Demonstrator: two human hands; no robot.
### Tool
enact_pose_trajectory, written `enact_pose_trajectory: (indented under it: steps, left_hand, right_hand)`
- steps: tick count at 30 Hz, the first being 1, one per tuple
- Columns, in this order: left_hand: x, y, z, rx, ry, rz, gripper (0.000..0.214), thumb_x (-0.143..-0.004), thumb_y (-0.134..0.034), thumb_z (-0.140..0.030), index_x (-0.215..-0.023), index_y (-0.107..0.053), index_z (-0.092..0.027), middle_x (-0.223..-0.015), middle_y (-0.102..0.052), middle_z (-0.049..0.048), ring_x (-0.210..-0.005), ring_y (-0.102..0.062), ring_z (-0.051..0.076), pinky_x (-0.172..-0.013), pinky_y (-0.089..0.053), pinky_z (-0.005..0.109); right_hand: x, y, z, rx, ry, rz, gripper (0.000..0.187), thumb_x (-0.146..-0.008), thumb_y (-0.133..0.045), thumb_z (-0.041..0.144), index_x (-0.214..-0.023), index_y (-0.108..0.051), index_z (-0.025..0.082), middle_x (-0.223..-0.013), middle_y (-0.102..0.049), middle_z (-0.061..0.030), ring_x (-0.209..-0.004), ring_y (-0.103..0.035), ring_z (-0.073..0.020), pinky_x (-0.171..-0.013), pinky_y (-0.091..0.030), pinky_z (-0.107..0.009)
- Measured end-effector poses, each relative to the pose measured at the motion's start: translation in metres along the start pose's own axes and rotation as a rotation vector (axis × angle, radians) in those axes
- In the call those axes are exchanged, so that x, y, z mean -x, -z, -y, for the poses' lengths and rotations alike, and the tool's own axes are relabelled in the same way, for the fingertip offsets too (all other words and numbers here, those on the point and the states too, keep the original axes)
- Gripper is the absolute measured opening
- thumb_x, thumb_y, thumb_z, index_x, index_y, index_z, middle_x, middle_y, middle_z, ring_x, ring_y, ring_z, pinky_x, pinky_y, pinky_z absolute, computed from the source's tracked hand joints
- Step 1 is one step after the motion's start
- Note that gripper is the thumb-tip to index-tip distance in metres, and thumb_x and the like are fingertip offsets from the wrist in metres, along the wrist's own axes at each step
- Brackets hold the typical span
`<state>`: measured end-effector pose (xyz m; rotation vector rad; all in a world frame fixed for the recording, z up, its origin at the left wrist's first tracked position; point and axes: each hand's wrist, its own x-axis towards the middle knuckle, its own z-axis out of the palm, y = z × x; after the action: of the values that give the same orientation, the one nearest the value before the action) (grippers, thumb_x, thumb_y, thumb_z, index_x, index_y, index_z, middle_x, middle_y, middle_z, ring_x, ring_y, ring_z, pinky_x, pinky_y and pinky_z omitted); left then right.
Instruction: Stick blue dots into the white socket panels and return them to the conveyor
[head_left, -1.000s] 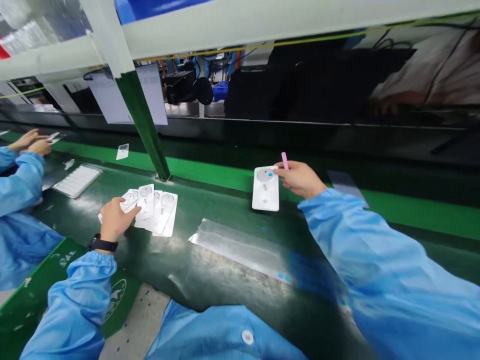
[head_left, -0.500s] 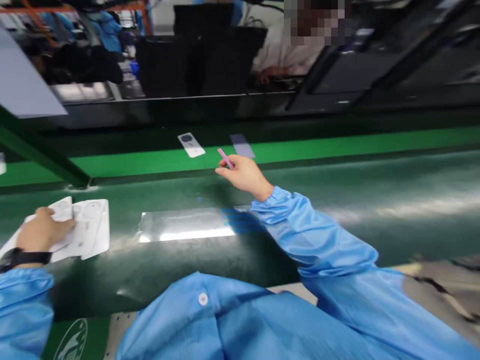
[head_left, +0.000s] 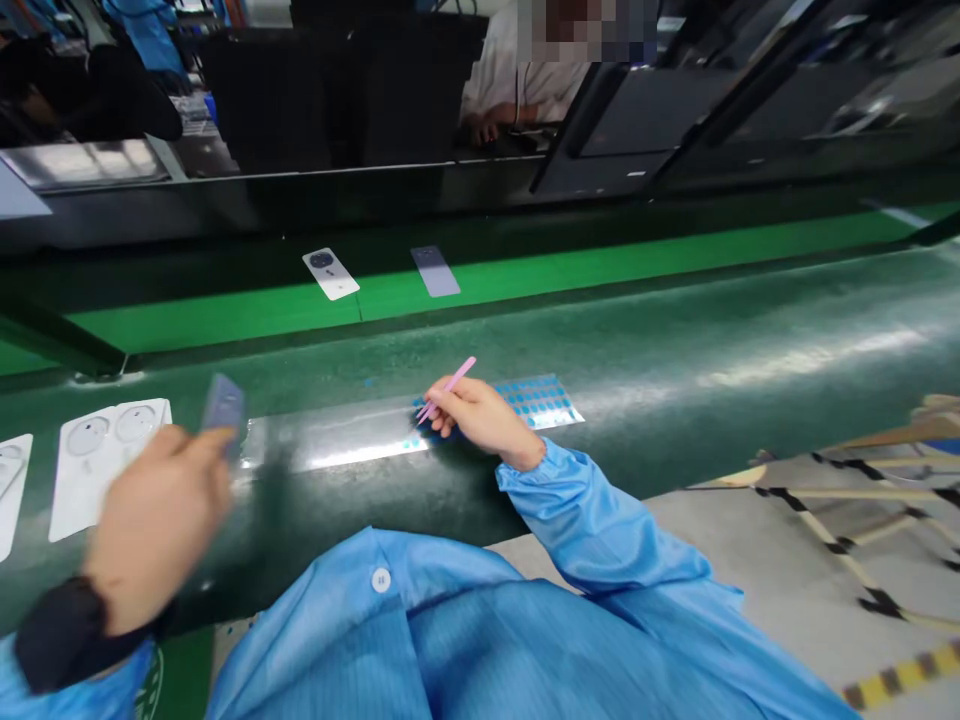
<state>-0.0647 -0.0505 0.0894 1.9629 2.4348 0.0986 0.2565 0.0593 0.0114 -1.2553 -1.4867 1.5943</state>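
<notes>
At the lower left, my left hand (head_left: 161, 510) is lifted over the bench and grips a thin grey phone back cover (head_left: 223, 408), blurred by motion. Beneath and beside that hand lie several white phone back covers (head_left: 75, 490) with camera rings. My right hand (head_left: 484, 418) pinches a pair of pink tweezers (head_left: 460, 374), tips pointing down at a clear strip sheet (head_left: 330, 430). Rows of small blue round stickers (head_left: 536, 398) cover the sheet's right part, partly hidden by my right hand. Whether the tips hold a sticker is too small to tell.
On the green ledge behind the bench rest a white cover with a dark camera ring (head_left: 331, 275) and a greyish cover (head_left: 436, 272). A green post (head_left: 67, 345) stands at the left. Across the divider sits a person in a light top (head_left: 495, 85).
My left hand has risen from the white covers, holding a grey cover. My right hand has come down from near the ledge to the sticker sheet with the tweezers. The view has shifted right.
</notes>
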Motion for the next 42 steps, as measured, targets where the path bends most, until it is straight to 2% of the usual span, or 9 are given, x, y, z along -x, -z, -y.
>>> enact_pose_trajectory:
  steps: [2, 4, 7, 13, 17, 23, 29, 34, 42]
  left_hand:
    - [0.001, -0.011, -0.045, -0.182, -0.167, 0.223, 0.043, -0.09, -0.034, -0.021, -0.103, -0.075, -0.02, -0.082, -0.055, 0.009, -0.068, -0.059, 0.024, -0.07, -0.049, 0.038]
    - [0.004, -0.024, -0.077, -0.225, -0.266, 0.319, 0.046, -0.091, -0.03, -0.013, -0.103, -0.074, -0.019, -0.09, -0.06, 0.012, -0.074, -0.064, 0.025, -0.071, -0.05, 0.037]
    - [0.011, -0.04, -0.095, -0.15, -0.343, 0.367, 0.047, -0.093, -0.033, -0.013, -0.124, -0.068, -0.019, -0.1, -0.066, 0.0144, -0.078, -0.068, 0.026, -0.074, -0.053, 0.038]
    - [0.007, -0.056, -0.06, 0.115, -0.473, 0.19, 0.036, -0.093, -0.05, -0.023, -0.123, -0.07, -0.025, -0.112, -0.073, 0.0122, -0.111, -0.061, 0.032, -0.092, -0.051, 0.047]
    - [0.007, -0.069, -0.044, 0.131, -0.454, 0.229, 0.039, -0.082, -0.069, -0.024, -0.12, -0.072, -0.031, -0.135, -0.067, 0.0068, -0.13, -0.048, 0.037, -0.099, -0.047, 0.052]
    - [0.016, -0.078, -0.058, 0.18, -0.397, 0.223, 0.043, -0.078, -0.079, -0.033, -0.121, -0.073, -0.029, -0.129, -0.068, 0.0109, -0.123, -0.05, 0.039, -0.095, -0.046, 0.056]
    - [-0.012, -0.075, -0.062, 0.205, -0.327, 0.24, 0.06, -0.072, -0.083, -0.034, -0.128, -0.066, -0.026, -0.144, -0.059, 0.012, -0.141, -0.035, 0.042, -0.107, -0.036, 0.062]
    - [-0.021, -0.078, -0.069, 0.266, -0.383, 0.296, 0.065, -0.07, -0.085, -0.037, -0.131, -0.064, -0.025, -0.143, -0.061, 0.0105, -0.144, -0.033, 0.042, -0.109, -0.032, 0.062]
    - [-0.018, -0.088, -0.066, 0.327, -0.534, 0.273, 0.059, -0.067, -0.087, -0.036, -0.122, -0.071, -0.025, -0.141, -0.063, 0.01, -0.143, -0.037, 0.043, -0.109, -0.029, 0.062]
  right_hand:
    - [0.0, -0.008, -0.003, -0.009, -0.029, 0.057, 0.022, -0.079, -0.073, 0.036, -0.077, -0.062, 0.017, -0.064, -0.068, -0.0008, -0.053, -0.063, -0.0109, -0.051, -0.053, -0.021]
    - [-0.001, -0.014, -0.006, 0.022, -0.045, 0.058, 0.012, -0.08, -0.071, 0.025, -0.076, -0.062, 0.018, -0.062, -0.069, 0.0002, -0.052, -0.065, -0.0109, -0.051, -0.054, -0.02]
    - [-0.003, -0.018, -0.009, 0.086, -0.042, 0.002, 0.012, -0.082, -0.069, 0.017, -0.074, -0.061, 0.02, -0.059, -0.068, 0.0016, -0.051, -0.067, -0.012, -0.048, -0.054, -0.02]
    - [-0.007, -0.018, -0.007, 0.107, -0.096, 0.001, 0.013, -0.082, -0.068, 0.012, -0.073, -0.061, 0.018, -0.056, -0.067, 0.0023, -0.047, -0.066, -0.0112, -0.044, -0.053, -0.017]
    - [-0.007, -0.019, -0.003, 0.109, -0.125, 0.021, 0.016, -0.084, -0.064, 0.009, -0.071, -0.062, 0.017, -0.057, -0.068, 0.0013, -0.046, -0.064, -0.0095, -0.044, -0.052, -0.016]
    - [-0.008, -0.019, -0.002, 0.117, -0.17, 0.012, 0.019, -0.086, -0.065, 0.009, -0.068, -0.064, 0.016, -0.055, -0.067, 0.0011, -0.047, -0.063, -0.0089, -0.047, -0.053, -0.016]
    - [-0.007, -0.013, -0.008, -0.061, -0.201, 0.049, 0.018, -0.084, -0.072, 0.018, -0.069, -0.063, 0.015, -0.058, -0.07, -0.0014, -0.052, -0.067, -0.0104, -0.052, -0.056, -0.018]
    - [-0.007, -0.021, 0.005, -0.121, -0.224, 0.04, 0.018, -0.085, -0.072, 0.02, -0.07, -0.062, 0.015, -0.06, -0.071, -0.0028, -0.056, -0.07, -0.0122, -0.052, -0.057, -0.019]
    - [-0.023, -0.053, 0.016, 0.127, -0.162, -0.007, 0.02, -0.092, -0.06, 0.012, -0.072, -0.059, 0.016, -0.059, -0.069, -0.0002, -0.048, -0.065, -0.0096, -0.048, -0.053, -0.017]
